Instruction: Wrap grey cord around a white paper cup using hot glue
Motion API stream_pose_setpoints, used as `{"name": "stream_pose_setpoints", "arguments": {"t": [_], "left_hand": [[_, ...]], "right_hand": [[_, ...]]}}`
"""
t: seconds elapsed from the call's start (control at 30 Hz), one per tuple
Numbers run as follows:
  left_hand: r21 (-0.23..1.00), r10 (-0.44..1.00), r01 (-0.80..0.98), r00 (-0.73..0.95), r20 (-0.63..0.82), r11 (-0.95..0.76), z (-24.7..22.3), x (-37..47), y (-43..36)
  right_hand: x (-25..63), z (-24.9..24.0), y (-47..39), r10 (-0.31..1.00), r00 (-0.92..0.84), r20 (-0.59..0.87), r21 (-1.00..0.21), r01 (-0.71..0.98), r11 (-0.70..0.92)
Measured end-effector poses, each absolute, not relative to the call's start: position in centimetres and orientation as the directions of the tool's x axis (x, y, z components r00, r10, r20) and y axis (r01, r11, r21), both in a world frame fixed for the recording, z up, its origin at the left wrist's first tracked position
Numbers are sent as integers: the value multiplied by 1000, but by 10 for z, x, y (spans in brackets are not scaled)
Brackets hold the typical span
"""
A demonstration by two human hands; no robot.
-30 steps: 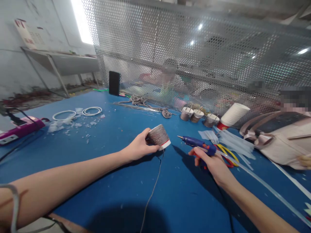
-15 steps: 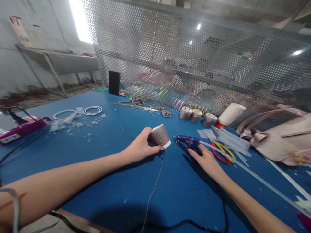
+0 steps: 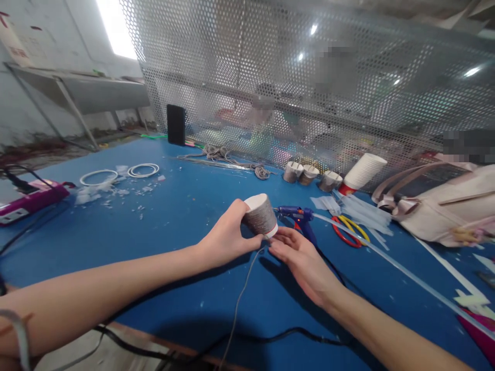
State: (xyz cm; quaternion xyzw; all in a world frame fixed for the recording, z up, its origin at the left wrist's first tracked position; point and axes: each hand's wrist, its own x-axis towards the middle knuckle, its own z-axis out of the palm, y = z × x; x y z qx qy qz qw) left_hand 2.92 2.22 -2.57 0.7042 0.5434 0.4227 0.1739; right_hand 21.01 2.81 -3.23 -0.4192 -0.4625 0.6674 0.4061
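My left hand [image 3: 228, 226] grips a paper cup [image 3: 261, 215] wound with grey cord, tilted on its side above the blue table. A white rim with a red line shows at the cup's lower right end. From there a loose grey cord [image 3: 247, 278] runs down to the table's front edge. My right hand [image 3: 299, 255] is close to that end, fingers a little apart and the fingertips at or near the rim; contact is hard to tell. Behind it lies a blue glue gun [image 3: 296, 212], nozzle toward the cup, with a long clear glue stick [image 3: 386, 257] in its back.
Scissors with red and yellow handles [image 3: 350, 232], clear glue sticks [image 3: 363, 211], wrapped cups [image 3: 330, 180], a stack of paper cups [image 3: 363, 172] and a pale bag [image 3: 448, 211] stand right. White rings [image 3: 143, 170], scraps and a purple power strip [image 3: 34, 201] lie left. A perforated metal screen [image 3: 232, 77] rises behind.
My right hand has let go of the glue gun, now lying on the table, and moved left to the cup's rim. My left hand still holds the cup, turned slightly.
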Motion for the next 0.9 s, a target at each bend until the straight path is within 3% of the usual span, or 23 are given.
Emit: {"name": "stream_pose_setpoints", "arguments": {"t": [0.13, 0.3, 0.37, 0.43, 0.53, 0.6, 0.73, 0.9], "left_hand": [[675, 906, 650, 50, 420, -349, -25, 27, 21], [637, 910, 699, 47, 412, -324, -30, 24, 26], [626, 915, 713, 55, 399, -316, -31, 24, 26], [629, 921, 710, 74, 382, -317, -31, 25, 26], [655, 928, 681, 103, 357, -327, -29, 27, 24], [676, 937, 666, 103, 334, -315, -28, 28, 22], [699, 954, 661, 93, 287, -274, -25, 29, 20], [702, 963, 666, 99, 251, -252, -23, 30, 18]], "right_hand": [[192, -29, 33, 852, -462, -245, -860, -302, -412], [201, -25, 32, 838, -421, -347, -893, -124, -432], [207, -25, 34, 875, -404, -266, -961, 36, -275], [211, -25, 36, 911, -406, -77, -977, 212, 12], [215, -29, 37, 854, -431, 291, -807, 369, 461], [216, -32, 37, 759, -464, 457, -654, 404, 640], [217, -34, 35, 662, -492, 565, -501, 433, 749], [215, -33, 36, 685, -442, 580, -504, 465, 727]]}}
